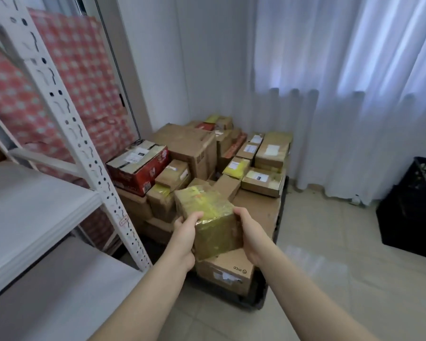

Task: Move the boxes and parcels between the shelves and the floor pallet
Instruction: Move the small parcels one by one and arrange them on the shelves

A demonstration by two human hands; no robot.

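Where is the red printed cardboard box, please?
The red printed cardboard box sits left of centre in the head view, atop brown pallet boxes, beside the white metal shelf upright.

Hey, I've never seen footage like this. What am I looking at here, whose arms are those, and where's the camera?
There is no machine here. The one picture comes from a wide-angle camera worn on a person's head, looking forward and down, so the two bare arms are the wearer's own. The grip is simply the hands: the left hand and the right hand each curl round one side of a small box wrapped in yellowish tape, holding it up over the pile. Below, a floor pallet carries many cardboard boxes and parcels, among them a red box. To the left stands a white metal shelf. To the right, a black crate sits on the tiled floor near a white curtain.
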